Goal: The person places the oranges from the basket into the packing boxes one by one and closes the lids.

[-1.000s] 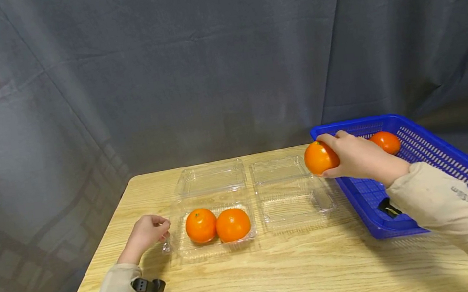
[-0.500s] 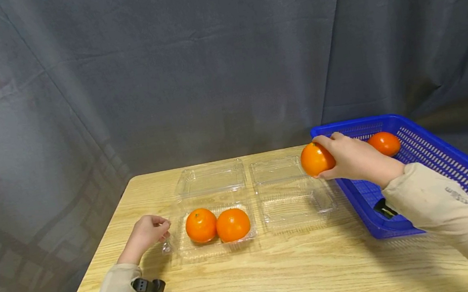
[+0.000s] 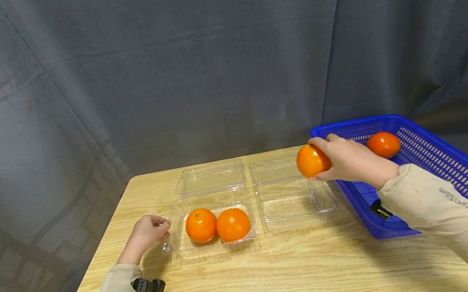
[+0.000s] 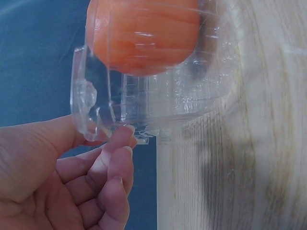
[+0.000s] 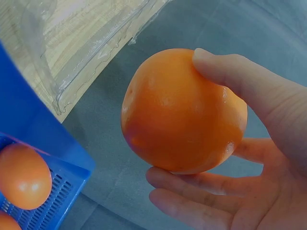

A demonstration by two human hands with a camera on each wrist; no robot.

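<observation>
An orange (image 3: 311,161) is gripped in my right hand (image 3: 348,157), held in the air near the left rim of the blue basket. The right wrist view shows the thumb over the top of this orange (image 5: 182,115) and fingers beneath it. My left hand (image 3: 146,233) pinches the left edge of a clear plastic clamshell container (image 4: 129,103) between thumb and forefinger. In that container sit two oranges, a left orange (image 3: 201,225) and a right orange (image 3: 233,225), side by side. Its lid (image 3: 210,176) lies folded back.
To its right stands a second clear clamshell (image 3: 293,212), its lid (image 3: 275,170) open toward the back. The blue basket (image 3: 457,169) on the right holds an orange (image 3: 383,145); another basket orange (image 5: 7,223) shows in the right wrist view. A grey curtain (image 3: 214,69) hangs behind the table.
My right hand has moved slightly left with the orange, away from the basket and toward the second clamshell. The left hand and its container have stayed put.
</observation>
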